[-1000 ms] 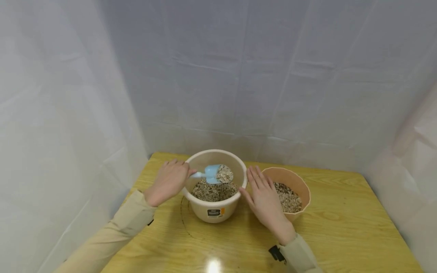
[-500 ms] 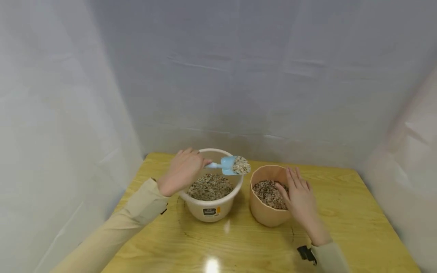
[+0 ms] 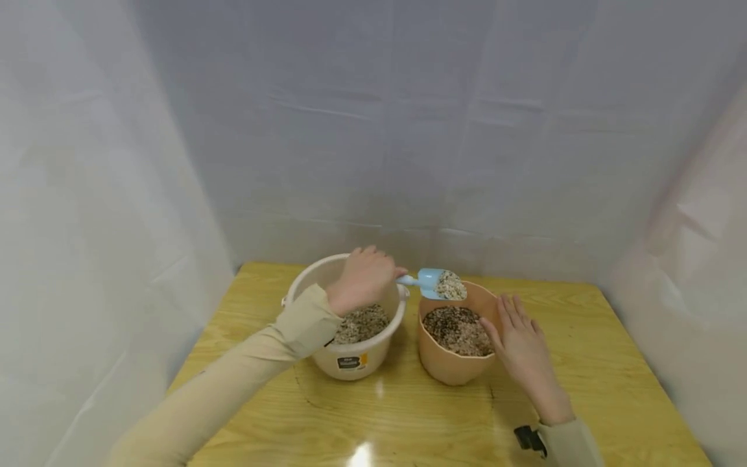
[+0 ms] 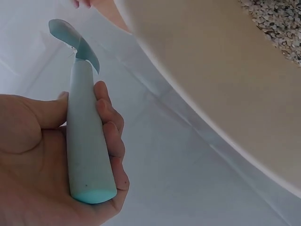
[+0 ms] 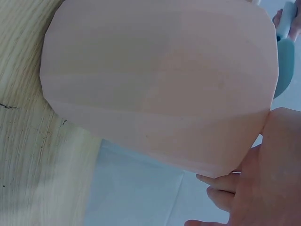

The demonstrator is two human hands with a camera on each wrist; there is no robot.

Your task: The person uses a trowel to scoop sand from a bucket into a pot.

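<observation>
Two risks we see: our left hand (image 3: 363, 280), wrapped round the heaped scoop (image 3: 439, 284), may tilt early. Grain would then scatter onto the surface (image 3: 583, 363), since our flat right hand (image 3: 523, 350) only steadies the pot (image 3: 449, 363).

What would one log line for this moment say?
left hand: holds full blue scoop over tan pot | right hand: flat against pot | cream bucket: beside pot
</observation>
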